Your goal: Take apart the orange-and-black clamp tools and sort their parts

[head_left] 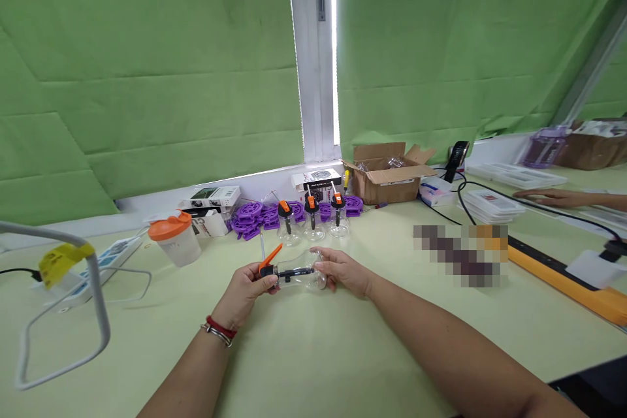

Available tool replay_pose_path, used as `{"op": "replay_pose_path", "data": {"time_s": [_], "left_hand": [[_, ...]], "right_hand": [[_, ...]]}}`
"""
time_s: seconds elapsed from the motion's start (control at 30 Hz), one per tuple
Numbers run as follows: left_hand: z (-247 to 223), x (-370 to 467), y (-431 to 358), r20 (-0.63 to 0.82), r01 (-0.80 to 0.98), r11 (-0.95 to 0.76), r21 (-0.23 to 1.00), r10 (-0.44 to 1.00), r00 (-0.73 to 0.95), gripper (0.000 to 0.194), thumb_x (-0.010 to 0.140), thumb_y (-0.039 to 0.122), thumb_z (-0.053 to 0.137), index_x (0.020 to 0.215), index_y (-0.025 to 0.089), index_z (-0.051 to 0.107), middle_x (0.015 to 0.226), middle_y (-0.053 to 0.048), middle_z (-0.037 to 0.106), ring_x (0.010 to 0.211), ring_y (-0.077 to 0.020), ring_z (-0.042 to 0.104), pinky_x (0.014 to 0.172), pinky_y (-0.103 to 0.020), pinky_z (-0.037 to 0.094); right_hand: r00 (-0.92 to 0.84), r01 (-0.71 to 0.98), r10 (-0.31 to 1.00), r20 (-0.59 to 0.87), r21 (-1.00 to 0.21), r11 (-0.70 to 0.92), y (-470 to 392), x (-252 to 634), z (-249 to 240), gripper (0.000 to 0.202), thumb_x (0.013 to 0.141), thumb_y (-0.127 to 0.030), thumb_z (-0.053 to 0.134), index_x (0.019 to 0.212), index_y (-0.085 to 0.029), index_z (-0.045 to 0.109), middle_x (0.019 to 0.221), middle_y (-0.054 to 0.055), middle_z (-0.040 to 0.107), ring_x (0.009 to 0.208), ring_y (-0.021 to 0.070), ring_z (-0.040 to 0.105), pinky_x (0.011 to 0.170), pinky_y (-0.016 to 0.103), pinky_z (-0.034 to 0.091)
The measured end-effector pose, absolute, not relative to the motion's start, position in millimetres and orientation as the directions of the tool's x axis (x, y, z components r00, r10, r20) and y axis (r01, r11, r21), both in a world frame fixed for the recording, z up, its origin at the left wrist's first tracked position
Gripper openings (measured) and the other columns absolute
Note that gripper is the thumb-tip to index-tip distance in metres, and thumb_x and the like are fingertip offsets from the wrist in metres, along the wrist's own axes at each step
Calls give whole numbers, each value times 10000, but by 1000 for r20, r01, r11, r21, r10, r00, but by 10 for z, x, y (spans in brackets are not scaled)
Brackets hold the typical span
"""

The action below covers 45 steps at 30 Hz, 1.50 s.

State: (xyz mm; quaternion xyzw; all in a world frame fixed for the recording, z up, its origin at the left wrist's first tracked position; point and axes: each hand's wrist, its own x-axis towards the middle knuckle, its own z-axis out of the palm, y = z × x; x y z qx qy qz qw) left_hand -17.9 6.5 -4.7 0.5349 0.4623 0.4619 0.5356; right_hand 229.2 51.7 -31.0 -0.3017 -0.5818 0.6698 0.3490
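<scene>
Between my two hands a clear bottle (301,279) lies on its side, just above the table. It has a black pump top with an orange lever and a thin clear tube or nozzle. My left hand (249,287) is closed round the black top. At the bottle's rounded base, my right hand (343,271) grips it with bent fingers. Behind my hands stand three similar clear bottles (313,228) with black and orange tops. Purple plastic parts (247,217) lie in a row behind those bottles.
An orange-lidded cup (175,238) and a power strip (105,268) are at left, by a grey metal frame (104,313). An open cardboard box (386,186) stands at the back. Black cables and an orange bar (563,277) lie at right, where another person's hand (553,197) rests.
</scene>
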Motion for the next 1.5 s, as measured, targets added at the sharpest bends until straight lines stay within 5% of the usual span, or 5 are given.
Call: {"op": "replay_pose_path", "data": {"time_s": [0.77, 0.97, 1.1, 1.33, 1.5], "left_hand": [[-31, 136, -63, 216, -106, -196, 975, 948, 233, 389, 750, 316, 674, 1093, 169, 562, 1043, -94, 630, 984, -236, 570, 874, -375, 441], [-22, 3, 39, 321, 143, -314, 938, 947, -27, 374, 742, 356, 650, 1039, 176, 511, 1059, -83, 594, 1012, -225, 551, 899, -363, 418], [-117, -271, 189, 347, 525, -141, 840, 883, -317, 569, 681, 450, 651, 1125, 178, 423, 975, -77, 604, 949, -264, 576, 813, -396, 439], [-216, -433, 392, 412, 846, 24, 532, 866, -284, 587, 783, 394, 518, 1272, 122, 339, 1016, -143, 627, 962, -324, 595, 815, -415, 424], [-257, -387, 454, 447, 789, -129, 600, 873, -197, 641, 836, 349, 484, 1377, 159, 199, 1275, -168, 521, 1178, -286, 495, 893, -371, 420]], "right_hand": [[-720, -346, 686, 104, -911, -224, 290, 2031, -294, 460, 839, -460, 554, 1223, -215, 494, 1022, 86, 628, 857, 184, 633, 767, 369, 492], [-562, 36, 823, 79, -992, 120, 356, 2093, -320, 738, 795, -522, 567, 1411, -205, 313, 1387, 141, 418, 1202, 231, 465, 1020, 421, 349], [-435, 574, 888, 148, -715, 400, 465, 2223, -307, 715, 865, -558, 385, 1447, -169, 241, 1513, 107, 206, 1401, 246, 106, 1132, 434, 77], [-102, 938, 994, -46, -337, 81, 714, 2426, -379, 888, 827, -689, 222, 1471, -106, 36, 1528, 153, -96, 1369, 351, -179, 1056, 571, -88], [-18, 955, 996, -93, -297, -11, 819, 2513, -479, 963, 779, -753, 171, 1467, -110, -29, 1523, 148, -137, 1358, 351, -211, 1044, 573, -111]]}}
